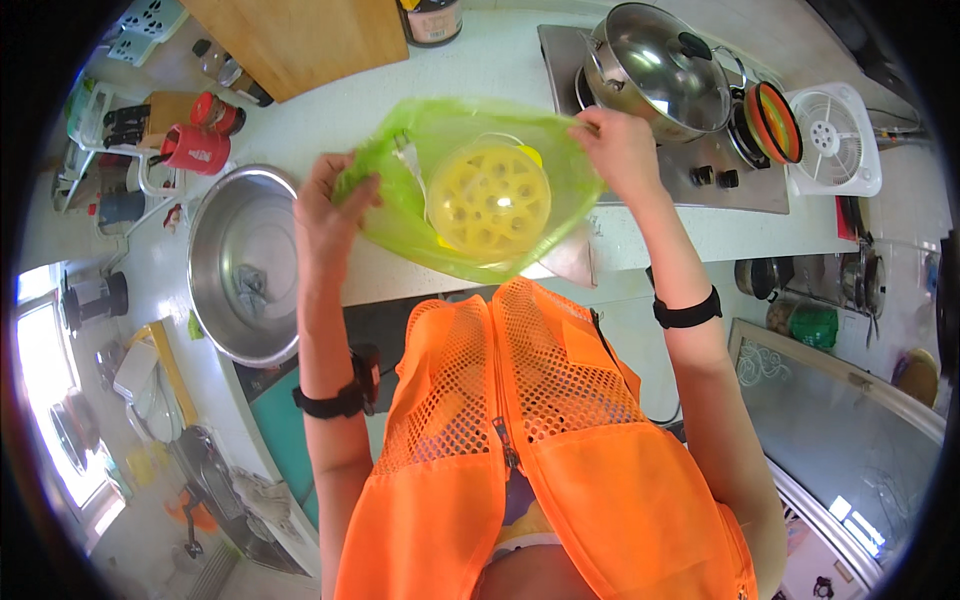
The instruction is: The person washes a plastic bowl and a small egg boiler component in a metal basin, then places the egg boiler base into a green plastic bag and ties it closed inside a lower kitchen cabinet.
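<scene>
A translucent green plastic bag (405, 240) is stretched wide between my two hands above the counter. My left hand (330, 199) grips its left rim, fingers curled over the plastic. At the upper right rim, my right hand (619, 150) pinches the bag's edge. Inside lies a round yellow egg cooker (491, 199) with a clear lid; a tray with several holes shows through it. Its white power cord and plug (406, 154) rest in the bag to the left of the cooker. A pale cloth or packet (574, 259) is partly hidden under the bag.
A large steel basin (244, 330) stands left of my left hand. On the right, a lidded steel pot (660, 71) sits on the gas stove (757, 191), near a white fan (832, 139). A wooden board (300, 41) and a dark jar (433, 21) stand behind the bag.
</scene>
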The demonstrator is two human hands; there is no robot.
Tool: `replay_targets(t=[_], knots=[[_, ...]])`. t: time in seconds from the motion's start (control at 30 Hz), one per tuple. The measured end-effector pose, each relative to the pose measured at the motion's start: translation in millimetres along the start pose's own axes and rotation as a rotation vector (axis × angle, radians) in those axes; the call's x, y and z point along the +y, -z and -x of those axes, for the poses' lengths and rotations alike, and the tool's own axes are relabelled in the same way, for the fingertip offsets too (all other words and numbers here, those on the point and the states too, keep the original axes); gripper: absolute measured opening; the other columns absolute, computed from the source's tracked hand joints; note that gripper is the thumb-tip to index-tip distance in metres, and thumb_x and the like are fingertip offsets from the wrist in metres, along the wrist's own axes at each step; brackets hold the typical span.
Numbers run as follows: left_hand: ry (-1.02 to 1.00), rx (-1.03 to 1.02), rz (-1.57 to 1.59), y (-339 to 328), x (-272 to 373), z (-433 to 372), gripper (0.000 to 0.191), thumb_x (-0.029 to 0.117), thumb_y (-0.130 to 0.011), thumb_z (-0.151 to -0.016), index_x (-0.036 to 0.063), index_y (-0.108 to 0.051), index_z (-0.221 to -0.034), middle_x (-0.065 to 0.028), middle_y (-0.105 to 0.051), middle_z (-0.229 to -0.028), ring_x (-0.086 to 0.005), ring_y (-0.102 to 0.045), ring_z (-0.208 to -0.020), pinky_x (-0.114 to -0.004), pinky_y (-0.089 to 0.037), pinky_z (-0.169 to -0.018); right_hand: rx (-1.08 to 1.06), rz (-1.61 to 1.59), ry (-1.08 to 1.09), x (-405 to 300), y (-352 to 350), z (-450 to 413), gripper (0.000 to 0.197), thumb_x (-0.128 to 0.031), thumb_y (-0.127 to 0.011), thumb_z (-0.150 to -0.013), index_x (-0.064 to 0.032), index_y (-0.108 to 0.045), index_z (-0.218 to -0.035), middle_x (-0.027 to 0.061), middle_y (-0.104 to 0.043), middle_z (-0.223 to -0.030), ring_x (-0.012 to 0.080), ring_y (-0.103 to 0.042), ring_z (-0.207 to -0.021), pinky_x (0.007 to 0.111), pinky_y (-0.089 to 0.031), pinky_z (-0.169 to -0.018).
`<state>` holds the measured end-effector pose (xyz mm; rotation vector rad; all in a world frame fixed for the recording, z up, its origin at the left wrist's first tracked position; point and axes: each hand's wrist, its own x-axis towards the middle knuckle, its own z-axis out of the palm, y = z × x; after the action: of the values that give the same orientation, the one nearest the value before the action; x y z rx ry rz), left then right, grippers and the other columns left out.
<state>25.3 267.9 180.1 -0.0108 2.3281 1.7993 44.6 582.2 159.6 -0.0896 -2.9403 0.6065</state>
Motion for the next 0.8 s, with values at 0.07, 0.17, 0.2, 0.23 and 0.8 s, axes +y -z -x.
replay_targets(t=[0.07, 0.17, 0.2, 0.23, 0.8], knots=[[0.017, 0.03, -0.003, 2.6, 6.9, -3.6, 0.02, 0.007, -0.063, -0.08, 0.0004, -0.056, -0.097, -0.0048, -0.063, -0.088, -0.0066, -0.057, -0.067, -0.02, -0.04, -0.052, 0.044, -0.185, -0.058, 13.4, 0.0, 2.3, 0.013, -0.012, -0.059, -0.08, -0.0029, -0.064, -0.087, 0.0182, -0.061, -0.075, 0.0357, -0.059, -0.071, 0.042, -0.046, -0.062], [-0.051, 0.107, 0.026, -3.3, 7.2, -5.6, 0.021, 0.008, -0.064, -0.079, 0.0048, -0.059, -0.1, 0.0016, -0.06, -0.07, -0.0036, -0.048, -0.058, -0.019, -0.034, -0.051, -0.001, -0.163, -0.029, 17.0, -1.9, 15.3, 0.014, -0.012, -0.058, -0.08, -0.0039, -0.063, -0.09, 0.0188, -0.061, -0.074, 0.0362, -0.059, -0.071, 0.043, -0.046, -0.062], [-0.095, 0.111, -0.132, -14.6, 9.1, -3.0, 0.023, 0.008, -0.065, -0.078, 0.0054, -0.058, -0.1, -0.0012, -0.062, -0.08, -0.0077, -0.054, -0.065, -0.021, -0.04, -0.055, -0.01, -0.179, -0.021, 17.8, -1.9, 19.4, 0.016, -0.012, -0.057, -0.08, -0.0041, -0.063, -0.093, 0.0193, -0.06, -0.074, 0.0372, -0.059, -0.072, 0.043, -0.046, -0.063], [-0.142, 0.114, -0.292, -26.8, 12.5, 0.5, 0.025, 0.007, -0.067, -0.077, 0.006, -0.058, -0.1, -0.0039, -0.065, -0.091, -0.0118, -0.06, -0.072, -0.024, -0.046, -0.06, -0.011, -0.178, -0.019, 16.7, -1.0, 21.9, 0.016, -0.012, -0.057, -0.08, -0.0041, -0.063, -0.093, 0.0193, -0.06, -0.074, 0.0372, -0.059, -0.072, 0.043, -0.046, -0.063], [-1.09, -0.255, -1.192, -157.3, 16.7, 29.0, 0.024, 0.011, -0.063, -0.072, 0.0085, -0.062, -0.096, -0.0065, -0.052, -0.122, -0.025, -0.037, -0.124, -0.045, -0.028, -0.104, 0.004, -0.712, -0.284, 48.4, -22.2, 82.1, 0.028, -0.02, -0.062, -0.08, -0.0004, -0.06, -0.101, 0.0167, -0.062, -0.069, 0.0281, -0.061, -0.06, 0.034, -0.047, -0.058]])
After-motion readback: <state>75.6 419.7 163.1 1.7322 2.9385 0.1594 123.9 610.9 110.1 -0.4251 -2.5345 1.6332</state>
